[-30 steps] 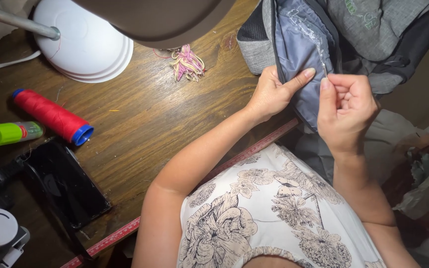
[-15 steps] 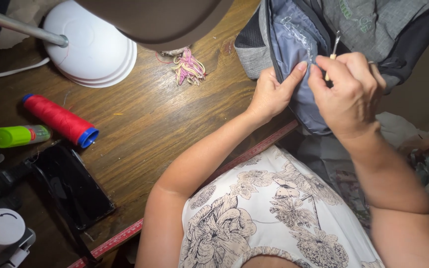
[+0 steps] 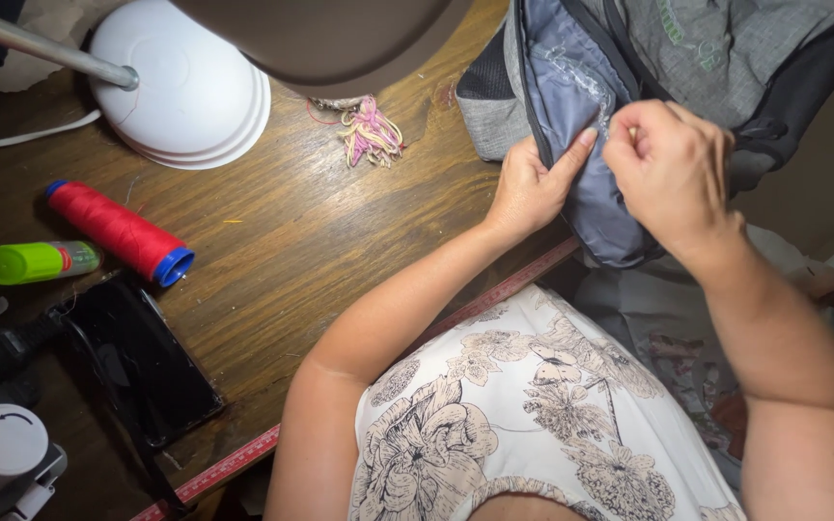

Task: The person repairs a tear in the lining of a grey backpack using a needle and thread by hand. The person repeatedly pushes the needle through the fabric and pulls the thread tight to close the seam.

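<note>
Head view | right hand [image 3: 673,174] lowered onto blue-grey bag [image 3: 571,106] | needle now hidden

- Bare wood runs down the middle of the table [image 3: 340,241].
- The lamp base [image 3: 185,92] and thread scraps [image 3: 371,133] crowd the far edge.
- The red spool [image 3: 118,232], green tube [image 3: 39,261] and black phone [image 3: 142,362] block the left side.
- The grey bag [image 3: 571,106] fills the right corner.

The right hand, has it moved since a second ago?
Yes. The right hand has moved up and leftward over the blue-grey bag, nearer the left hand pinching the seam.
</note>
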